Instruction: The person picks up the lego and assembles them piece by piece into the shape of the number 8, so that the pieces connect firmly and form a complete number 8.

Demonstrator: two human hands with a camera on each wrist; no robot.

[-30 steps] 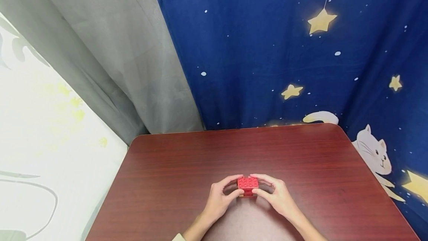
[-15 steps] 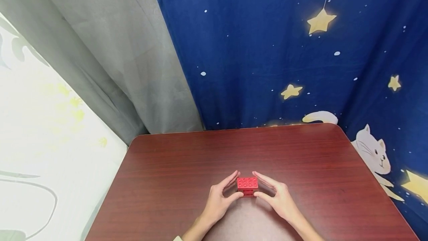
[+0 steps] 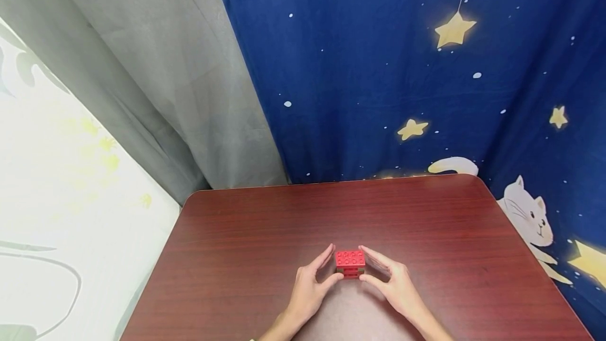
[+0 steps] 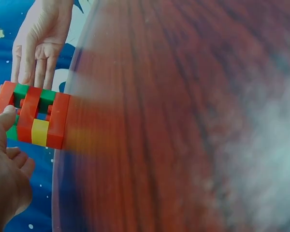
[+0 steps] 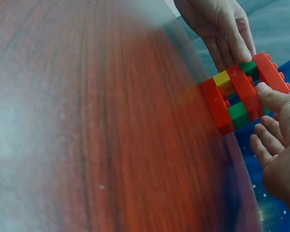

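A stack of toy building bricks (image 3: pixel 350 259) stands on the table. Red long bricks form its layers, and from the left wrist view small green bricks (image 4: pixel 47 96) and a yellow brick (image 4: pixel 39 132) show between them. A bit of blue appears through the gaps. At the stack's left side is my left hand (image 3: pixel 305 288), its fingers extended and spread from the thumb. My right hand (image 3: pixel 400 286) mirrors it on the right, fingers likewise extended. Both thumbs lie very near the stack's front corners; whether they touch it, I cannot tell.
The reddish-brown wooden table (image 3: pixel 265 225) reaches back to a dark blue curtain (image 3: pixel 360 67) with stars and a white cat print. A grey curtain (image 3: pixel 180 67) hangs at the back left, beside a bright white patterned cloth (image 3: pixel 71 199).
Both hands have loosened from the stack: the fingers have straightened and moved outward from its sides. The brick stack has stayed in place.
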